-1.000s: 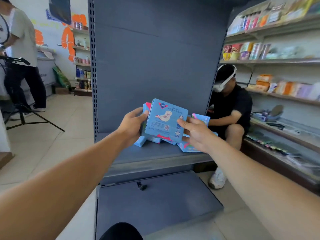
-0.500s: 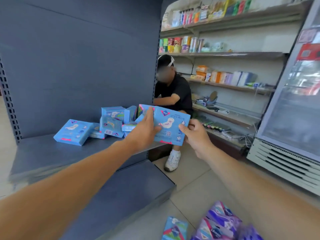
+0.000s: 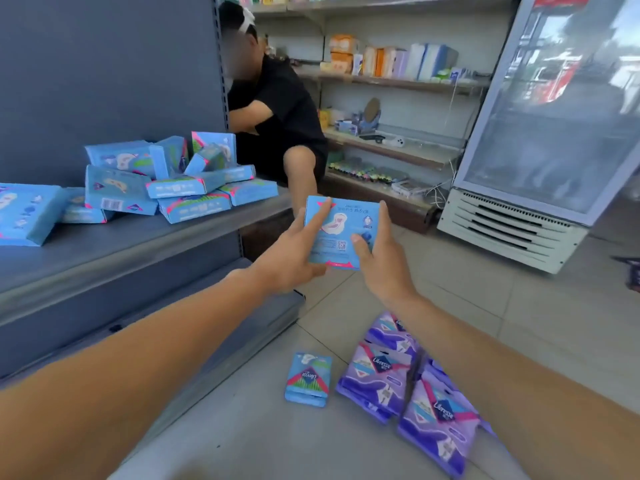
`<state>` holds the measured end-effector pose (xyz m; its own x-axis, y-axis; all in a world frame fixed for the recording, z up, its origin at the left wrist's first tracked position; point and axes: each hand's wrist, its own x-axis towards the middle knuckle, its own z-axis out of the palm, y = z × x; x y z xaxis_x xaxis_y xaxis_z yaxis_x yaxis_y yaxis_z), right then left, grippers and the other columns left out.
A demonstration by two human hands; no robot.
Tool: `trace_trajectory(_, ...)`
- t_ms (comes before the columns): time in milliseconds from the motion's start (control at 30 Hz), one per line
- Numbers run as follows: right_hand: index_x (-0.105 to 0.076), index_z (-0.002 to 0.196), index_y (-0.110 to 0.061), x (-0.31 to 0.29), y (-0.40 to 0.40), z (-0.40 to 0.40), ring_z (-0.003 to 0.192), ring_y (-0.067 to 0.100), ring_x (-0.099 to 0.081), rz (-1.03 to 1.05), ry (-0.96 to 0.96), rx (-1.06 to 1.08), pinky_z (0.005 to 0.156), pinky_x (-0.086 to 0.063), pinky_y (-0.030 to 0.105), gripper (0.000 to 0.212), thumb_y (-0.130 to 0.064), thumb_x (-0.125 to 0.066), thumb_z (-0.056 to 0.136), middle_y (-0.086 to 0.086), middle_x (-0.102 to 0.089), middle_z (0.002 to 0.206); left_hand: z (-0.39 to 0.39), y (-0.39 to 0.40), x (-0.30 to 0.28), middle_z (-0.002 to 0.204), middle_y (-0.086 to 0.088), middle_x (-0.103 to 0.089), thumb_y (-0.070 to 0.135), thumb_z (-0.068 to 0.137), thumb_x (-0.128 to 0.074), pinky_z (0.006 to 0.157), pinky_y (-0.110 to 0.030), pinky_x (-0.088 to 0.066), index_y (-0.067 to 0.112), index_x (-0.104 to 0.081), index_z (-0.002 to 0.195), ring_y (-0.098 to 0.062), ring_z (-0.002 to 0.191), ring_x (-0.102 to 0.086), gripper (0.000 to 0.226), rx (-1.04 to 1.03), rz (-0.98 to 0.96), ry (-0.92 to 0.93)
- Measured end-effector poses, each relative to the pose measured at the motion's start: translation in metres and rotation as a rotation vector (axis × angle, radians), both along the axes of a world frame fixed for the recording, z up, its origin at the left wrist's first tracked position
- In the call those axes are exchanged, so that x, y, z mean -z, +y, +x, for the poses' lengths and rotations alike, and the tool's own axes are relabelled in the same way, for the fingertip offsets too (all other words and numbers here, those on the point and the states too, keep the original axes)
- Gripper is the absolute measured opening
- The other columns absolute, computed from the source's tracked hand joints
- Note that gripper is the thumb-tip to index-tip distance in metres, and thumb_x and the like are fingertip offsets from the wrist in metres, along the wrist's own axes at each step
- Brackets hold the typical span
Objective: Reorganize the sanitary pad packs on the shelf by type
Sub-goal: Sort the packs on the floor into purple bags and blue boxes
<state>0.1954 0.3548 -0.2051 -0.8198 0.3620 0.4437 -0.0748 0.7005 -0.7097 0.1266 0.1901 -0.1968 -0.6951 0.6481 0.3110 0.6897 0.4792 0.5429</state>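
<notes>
I hold a blue sanitary pad pack (image 3: 346, 223) in both hands, out in front of the shelf's right end and above the floor. My left hand (image 3: 294, 254) grips its left edge, one finger lying across the front. My right hand (image 3: 379, 254) grips its right edge, thumb on the front. A jumbled heap of blue packs (image 3: 166, 181) lies on the grey shelf (image 3: 104, 244). On the floor tiles below lie one small blue pack (image 3: 308, 379) and several purple packs (image 3: 408, 386).
A person in black (image 3: 277, 109) crouches just behind the shelf's right end. A glass-door fridge (image 3: 540, 133) stands at the right. Wall shelves with goods (image 3: 391, 84) run along the back. A lower grey shelf board (image 3: 225, 323) juts out near the floor.
My view has swung right and down. Both hands have carried the blue pack off the shelf, past its right end, out over the floor; the floor packs have come into view.
</notes>
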Motion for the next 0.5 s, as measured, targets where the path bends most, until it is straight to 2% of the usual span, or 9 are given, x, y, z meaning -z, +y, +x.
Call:
trace_trajectory(67, -0.008, 0.156, -0.025, 0.026, 0.009, 0.007, 0.109, 0.028, -0.058, 0.035, -0.089, -0.006, 0.091, -0.048, 0.04, 0.074, -0.032, -0.053, 0.097, 0.009, -0.056, 0.131, -0.002, 0.011, 0.027, 0.161, -0.001, -0.002, 0.017, 0.08, -0.075, 0.113, -0.038, -0.035, 0.042, 0.005, 0.152, -0.025, 0.146, -0.018, 0.111, 0.014, -0.059, -0.024)
trace_trajectory(100, -0.01, 0.155, -0.025, 0.042, 0.015, 0.011, 0.11, 0.028, -0.057, 0.051, -0.125, -0.017, 0.092, -0.047, 0.04, 0.077, -0.034, -0.057, 0.095, 0.012, -0.055, 0.13, -0.002, 0.019, 0.041, 0.161, -0.002, -0.005, 0.016, 0.081, -0.075, 0.113, -0.039, -0.034, 0.039, 0.002, 0.153, -0.025, 0.146, -0.019, 0.108, 0.033, -0.072, -0.039)
trace_trajectory(167, -0.015, 0.155, -0.024, 0.068, 0.026, 0.021, 0.112, 0.025, -0.056, 0.055, -0.204, -0.042, 0.091, -0.045, 0.032, 0.086, -0.037, -0.067, 0.089, 0.011, -0.052, 0.129, 0.003, 0.032, 0.071, 0.159, -0.003, -0.015, 0.015, 0.084, -0.073, 0.113, -0.027, -0.03, 0.034, -0.006, 0.155, -0.022, 0.141, -0.028, 0.099, 0.055, -0.075, -0.095)
trace_trajectory(200, -0.016, 0.155, -0.022, 0.083, 0.031, 0.029, 0.111, 0.021, -0.056, 0.041, -0.26, -0.065, 0.089, -0.043, 0.024, 0.091, -0.037, -0.072, 0.085, 0.007, -0.051, 0.128, 0.008, 0.037, 0.09, 0.157, -0.003, -0.022, 0.016, 0.085, -0.072, 0.108, -0.021, -0.032, 0.035, -0.008, 0.154, -0.021, 0.137, -0.034, 0.096, 0.05, -0.09, -0.147)
trace_trajectory(267, -0.018, 0.154, -0.02, 0.117, 0.037, 0.045, 0.107, 0.011, -0.055, 0.002, -0.38, -0.147, 0.087, -0.038, 0.01, 0.098, -0.031, -0.08, 0.078, -0.001, -0.047, 0.125, 0.02, 0.04, 0.128, 0.15, -0.003, -0.033, 0.019, 0.087, -0.071, 0.102, -0.02, -0.034, 0.039, -0.013, 0.153, -0.022, 0.13, -0.043, 0.09, 0.028, -0.121, -0.255)
trace_trajectory(300, -0.017, 0.154, -0.021, 0.136, 0.039, 0.05, 0.112, 0.014, -0.054, -0.002, -0.436, -0.185, 0.091, -0.038, 0.012, 0.101, -0.028, -0.082, 0.076, 0.002, -0.044, 0.129, 0.025, 0.04, 0.15, 0.148, -0.003, -0.036, 0.019, 0.087, -0.071, 0.102, -0.022, -0.036, 0.04, -0.016, 0.152, -0.022, 0.128, -0.045, 0.088, 0.015, -0.135, -0.301)
trace_trajectory(367, -0.016, 0.154, -0.024, 0.174, 0.042, 0.053, 0.124, 0.023, -0.049, 0.005, -0.517, -0.235, 0.101, -0.04, 0.024, 0.105, -0.021, -0.083, 0.074, 0.011, -0.039, 0.138, 0.031, 0.035, 0.185, 0.145, -0.002, -0.039, 0.019, 0.086, -0.071, 0.101, -0.026, -0.04, 0.043, -0.019, 0.151, -0.022, 0.125, -0.048, 0.087, -0.009, -0.165, -0.369)
trace_trajectory(400, -0.016, 0.154, -0.026, 0.186, 0.042, 0.053, 0.125, 0.024, -0.048, 0.008, -0.534, -0.241, 0.1, -0.04, 0.025, 0.104, -0.017, -0.082, 0.075, 0.012, -0.039, 0.139, 0.032, 0.032, 0.197, 0.144, 0.0, -0.04, 0.018, 0.085, -0.071, 0.1, -0.027, -0.042, 0.044, -0.018, 0.15, -0.022, 0.123, -0.049, 0.088, -0.018, -0.177, -0.384)
trace_trajectory(500, -0.019, 0.154, -0.029, 0.215, 0.035, 0.038, 0.119, 0.021, -0.049, 0.017, -0.583, -0.219, 0.087, -0.036, 0.017, 0.095, -0.015, -0.076, 0.08, 0.011, -0.041, 0.131, 0.025, 0.023, 0.227, 0.144, 0.001, -0.038, 0.01, 0.081, -0.074, 0.095, -0.017, -0.038, 0.042, -0.011, 0.151, -0.019, 0.123, -0.048, 0.099, -0.023, -0.21, -0.41)
